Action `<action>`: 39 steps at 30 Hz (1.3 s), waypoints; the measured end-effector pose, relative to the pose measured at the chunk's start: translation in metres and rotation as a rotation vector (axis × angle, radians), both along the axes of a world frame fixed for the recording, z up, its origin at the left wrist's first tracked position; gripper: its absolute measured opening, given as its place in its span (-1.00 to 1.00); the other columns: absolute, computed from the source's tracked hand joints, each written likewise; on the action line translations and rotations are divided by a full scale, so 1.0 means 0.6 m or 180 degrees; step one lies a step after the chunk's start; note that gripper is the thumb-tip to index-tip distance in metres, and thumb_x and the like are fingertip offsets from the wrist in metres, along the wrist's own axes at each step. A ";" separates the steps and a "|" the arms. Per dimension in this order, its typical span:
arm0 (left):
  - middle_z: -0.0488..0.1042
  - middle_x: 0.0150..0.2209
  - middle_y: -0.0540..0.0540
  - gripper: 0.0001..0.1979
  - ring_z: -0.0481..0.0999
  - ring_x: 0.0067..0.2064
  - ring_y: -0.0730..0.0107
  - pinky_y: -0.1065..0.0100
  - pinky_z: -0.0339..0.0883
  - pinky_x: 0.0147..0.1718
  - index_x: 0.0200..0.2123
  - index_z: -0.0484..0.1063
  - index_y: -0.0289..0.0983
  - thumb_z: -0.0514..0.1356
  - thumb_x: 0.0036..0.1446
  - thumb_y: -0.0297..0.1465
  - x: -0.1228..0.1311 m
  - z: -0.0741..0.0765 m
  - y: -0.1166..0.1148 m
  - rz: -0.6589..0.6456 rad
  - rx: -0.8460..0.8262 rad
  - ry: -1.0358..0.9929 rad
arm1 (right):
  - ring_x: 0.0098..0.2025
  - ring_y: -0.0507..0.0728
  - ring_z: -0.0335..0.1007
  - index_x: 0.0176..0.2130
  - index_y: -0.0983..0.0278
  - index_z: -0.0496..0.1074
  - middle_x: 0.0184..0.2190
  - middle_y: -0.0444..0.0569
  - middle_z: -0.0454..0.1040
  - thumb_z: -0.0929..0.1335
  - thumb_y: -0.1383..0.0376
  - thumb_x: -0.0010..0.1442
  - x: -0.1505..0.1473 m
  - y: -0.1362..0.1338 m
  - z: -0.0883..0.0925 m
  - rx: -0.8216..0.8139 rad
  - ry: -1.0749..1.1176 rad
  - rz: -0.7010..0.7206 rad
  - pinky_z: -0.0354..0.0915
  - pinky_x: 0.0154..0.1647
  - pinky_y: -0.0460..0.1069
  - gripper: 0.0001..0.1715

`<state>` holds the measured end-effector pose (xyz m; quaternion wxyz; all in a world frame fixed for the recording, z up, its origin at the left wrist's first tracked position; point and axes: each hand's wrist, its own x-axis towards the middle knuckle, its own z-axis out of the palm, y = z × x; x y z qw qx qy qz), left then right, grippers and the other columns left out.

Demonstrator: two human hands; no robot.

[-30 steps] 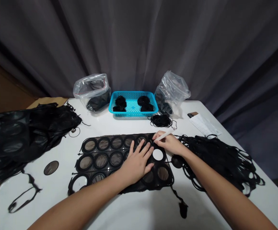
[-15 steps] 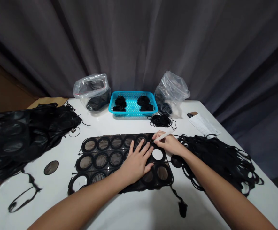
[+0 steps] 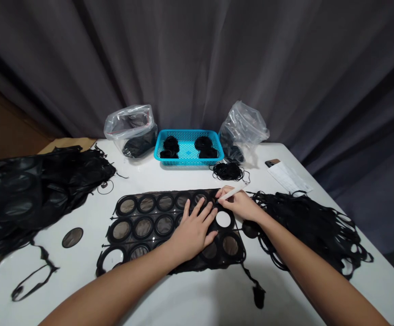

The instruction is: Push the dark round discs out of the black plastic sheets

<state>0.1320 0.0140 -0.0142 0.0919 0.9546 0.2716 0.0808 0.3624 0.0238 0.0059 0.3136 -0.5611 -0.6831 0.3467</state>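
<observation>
A black sheet of ringed mesh discs (image 3: 142, 222) lies flat on the white table (image 3: 190, 299). My left hand (image 3: 193, 231) rests on its right part, fingers spread flat. My right hand (image 3: 241, 203) is closed round a white pen-like tool (image 3: 233, 191), its tip at the sheet's far right corner. Just below that hand, one ring has its disc gone, showing white table (image 3: 223, 219). Another empty ring (image 3: 112, 258) is at the near left corner.
A blue basket (image 3: 189, 156) with black pieces stands at the back between two clear plastic bags (image 3: 132, 129) (image 3: 242, 129). Black sheets are piled at the left (image 3: 30, 190), black scrap strips at the right (image 3: 312, 226). A loose disc (image 3: 72, 237) and a paper (image 3: 288, 177) lie nearby.
</observation>
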 end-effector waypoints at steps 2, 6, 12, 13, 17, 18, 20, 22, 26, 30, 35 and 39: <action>0.12 0.38 -0.17 -0.41 -0.07 0.43 -0.05 -0.30 -0.21 0.30 0.37 0.09 -0.23 0.02 0.39 -0.11 0.000 0.000 0.000 0.0001 0.0000 -0.0002 | -0.20 0.15 0.40 -0.47 0.21 0.27 -0.25 -0.02 0.48 0.30 0.27 0.19 -0.004 -0.003 0.002 0.0096 -0.0091 0.0032 0.28 -0.14 0.06 -0.80; 0.11 0.39 -0.16 -0.42 -0.08 0.43 -0.04 -0.29 -0.24 0.31 0.37 0.08 -0.22 0.01 0.39 -0.11 -0.002 -0.002 0.000 -0.0003 -0.0020 -0.0017 | -0.13 0.22 0.38 -0.37 0.21 0.31 -0.23 0.05 0.48 0.26 0.37 0.25 -0.033 -0.025 -0.008 0.0594 -0.0747 0.0124 0.29 -0.06 0.11 -0.86; 0.13 0.38 -0.18 -0.42 -0.08 0.43 -0.03 -0.29 -0.24 0.31 0.36 0.10 -0.22 0.02 0.39 -0.11 0.001 -0.003 -0.001 0.0018 -0.0009 -0.0027 | -0.21 0.29 0.37 -0.25 0.25 0.36 -0.30 0.15 0.49 0.21 0.45 0.23 -0.005 -0.022 -0.022 0.0984 -0.1649 -0.0555 0.26 -0.15 0.12 -0.82; 0.13 0.38 -0.18 -0.43 -0.08 0.43 -0.03 -0.30 -0.23 0.31 0.36 0.10 -0.21 0.01 0.39 -0.11 0.001 -0.001 -0.001 0.0017 -0.0018 -0.0015 | -0.25 0.28 0.37 -0.26 0.24 0.35 -0.32 0.14 0.49 0.20 0.42 0.24 0.012 -0.013 -0.016 0.0997 -0.1618 -0.0902 0.26 -0.18 0.10 -0.83; 0.05 0.40 -0.23 -0.34 -0.09 0.44 -0.04 -0.25 -0.12 0.30 0.38 0.05 -0.24 0.05 0.36 -0.03 -0.014 0.013 0.007 -0.0083 -0.0105 0.0093 | -0.31 0.25 0.43 -0.33 0.21 0.33 -0.28 0.10 0.55 0.23 0.31 0.25 0.040 0.016 0.014 0.0852 -0.1176 -0.1537 0.25 -0.23 0.07 -0.88; 0.02 0.41 -0.27 -0.30 -0.09 0.44 -0.05 -0.22 -0.09 0.30 0.38 0.04 -0.27 0.06 0.34 -0.02 -0.023 0.016 0.010 -0.0069 -0.0100 0.0118 | -0.30 0.24 0.44 -0.35 0.20 0.32 -0.27 0.08 0.56 0.24 0.29 0.25 0.030 0.018 0.018 0.0767 -0.1001 -0.1398 0.25 -0.23 0.06 -0.87; 0.03 0.40 -0.34 -0.28 -0.07 0.43 -0.07 -0.20 -0.06 0.30 0.38 0.05 -0.33 0.07 0.33 -0.02 -0.043 0.019 0.014 0.0048 -0.0035 0.0152 | -0.27 0.21 0.47 -0.39 0.19 0.30 -0.25 0.04 0.58 0.24 0.26 0.26 -0.004 0.019 0.018 0.0577 -0.0635 -0.0965 0.26 -0.22 0.03 -0.83; 0.05 0.39 -0.36 -0.33 -0.04 0.42 -0.07 -0.18 -0.05 0.30 0.36 0.10 -0.33 0.06 0.35 -0.05 -0.063 0.018 0.016 0.0128 0.0048 0.0196 | -0.24 0.18 0.47 -0.39 0.19 0.31 -0.25 0.00 0.59 0.25 0.25 0.26 -0.042 0.016 0.010 0.0412 -0.0371 -0.0524 0.27 -0.19 0.02 -0.83; 0.00 0.41 -0.27 -0.40 -0.05 0.43 -0.04 -0.19 -0.07 0.31 0.35 0.12 -0.28 0.06 0.38 -0.11 -0.084 0.010 0.010 0.0141 0.0129 0.0196 | -0.19 0.15 0.45 -0.38 0.21 0.35 -0.21 -0.03 0.57 0.28 0.24 0.23 -0.081 0.012 -0.005 0.0160 -0.0123 -0.0038 0.27 -0.10 0.03 -0.85; 0.00 0.42 -0.24 -0.42 -0.06 0.43 -0.03 -0.19 -0.09 0.31 0.35 0.12 -0.24 0.06 0.38 -0.13 -0.083 0.004 0.006 0.0228 0.0107 0.0105 | -0.14 0.17 0.42 -0.41 0.23 0.35 -0.18 -0.01 0.52 0.32 0.22 0.18 -0.079 0.016 -0.007 -0.0007 0.0112 0.0096 0.27 -0.07 0.07 -0.84; 0.00 0.42 -0.23 -0.42 -0.08 0.44 -0.01 -0.19 -0.13 0.32 0.36 0.11 -0.22 0.06 0.38 -0.13 -0.083 -0.002 0.007 0.0217 0.0051 -0.0016 | -0.16 0.17 0.39 -0.43 0.23 0.34 -0.22 -0.01 0.48 0.35 0.23 0.16 -0.083 0.021 -0.009 0.0056 0.0098 0.0118 0.27 -0.08 0.08 -0.84; 0.00 0.42 -0.24 -0.42 -0.08 0.44 -0.01 -0.19 -0.15 0.33 0.36 0.11 -0.22 0.06 0.38 -0.14 -0.083 -0.003 0.007 0.0219 0.0045 -0.0028 | -0.14 0.17 0.39 -0.43 0.23 0.32 -0.22 -0.02 0.47 0.34 0.24 0.17 -0.082 0.023 -0.010 0.0056 0.0041 0.0161 0.27 -0.07 0.08 -0.83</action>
